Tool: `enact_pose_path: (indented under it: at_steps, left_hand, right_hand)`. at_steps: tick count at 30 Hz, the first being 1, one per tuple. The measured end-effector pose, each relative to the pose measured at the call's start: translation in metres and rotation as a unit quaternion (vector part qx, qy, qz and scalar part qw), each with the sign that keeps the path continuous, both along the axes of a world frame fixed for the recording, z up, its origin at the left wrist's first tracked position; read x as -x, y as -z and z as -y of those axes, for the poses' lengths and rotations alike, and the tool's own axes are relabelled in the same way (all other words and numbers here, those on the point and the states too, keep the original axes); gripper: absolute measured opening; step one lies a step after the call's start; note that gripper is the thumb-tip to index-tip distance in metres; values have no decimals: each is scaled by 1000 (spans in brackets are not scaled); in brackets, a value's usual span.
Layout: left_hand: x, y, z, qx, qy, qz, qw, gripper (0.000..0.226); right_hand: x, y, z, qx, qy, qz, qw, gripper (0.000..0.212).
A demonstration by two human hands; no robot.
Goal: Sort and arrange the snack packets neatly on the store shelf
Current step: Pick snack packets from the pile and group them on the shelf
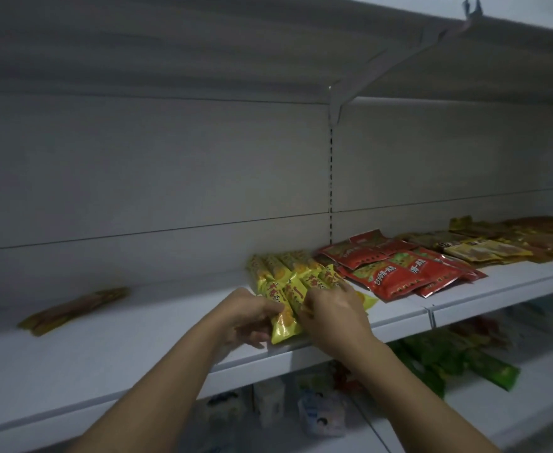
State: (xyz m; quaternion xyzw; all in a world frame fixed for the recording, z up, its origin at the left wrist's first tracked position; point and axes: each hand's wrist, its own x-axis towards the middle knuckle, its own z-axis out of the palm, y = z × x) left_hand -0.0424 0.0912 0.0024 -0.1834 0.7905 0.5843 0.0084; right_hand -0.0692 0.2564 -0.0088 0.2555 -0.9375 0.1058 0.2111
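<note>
The yellow packets [289, 281] lay in a bunched row on the white shelf [105, 351], their near ends reaching its front edge. The left hand [249, 317] gripped the near left end of the yellow packets, fingers curled round the lowest one, thumb on top. The right hand [333, 310] was on the right side of the same bunch, back turned up, fingertips curled and pinching the wrappers.

Just to the right of the yellow packets, a loose, overlapping spread of red packets [399, 273] lay flat on the shelf. Farther right, beyond the red ones, lay brown and gold packets [494, 245]. Well to the left of the yellow packets a single brownish packet [72, 310] lay flat, blurred. Behind the yellow packets and slightly right, a slotted upright [331, 171] ran up the back panel. Below and to the right, on a lower shelf, lay green packets [464, 359], too blurred to read.
</note>
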Motion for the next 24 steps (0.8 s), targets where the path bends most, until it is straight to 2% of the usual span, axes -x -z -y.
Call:
enact_pose_path:
  at_steps: [4, 8, 13, 16, 19, 22, 24]
  left_hand:
    - [0, -6, 0, 8, 22, 10, 1000, 15]
    - [6, -6, -5, -28, 4, 2, 1000, 17]
    - [7, -4, -7, -1, -14, 4, 1000, 19]
    - [3, -3, -3, 27, 7, -26, 999, 39]
    - [-3, 1, -1, 138, 44, -75, 987, 67]
    - [-7, 8, -7, 265, 72, -111, 955, 70]
    - [-7, 13, -12, 295, 84, -132, 943, 64]
  right_hand:
    - [8, -9, -3, -54, -15, 23, 998, 26]
    - [21, -14, -5, -54, -52, 80, 994, 30]
    - [40, -17, -14, -35, -104, 154, 982, 35]
    - [47, -19, -33, -9, -130, 156, 979, 52]
    - [58, -24, -55, -25, -140, 176, 974, 66]
    - [63, -22, -62, -28, -150, 195, 969, 67]
    - [62, -17, -59, -13, -166, 203, 965, 58]
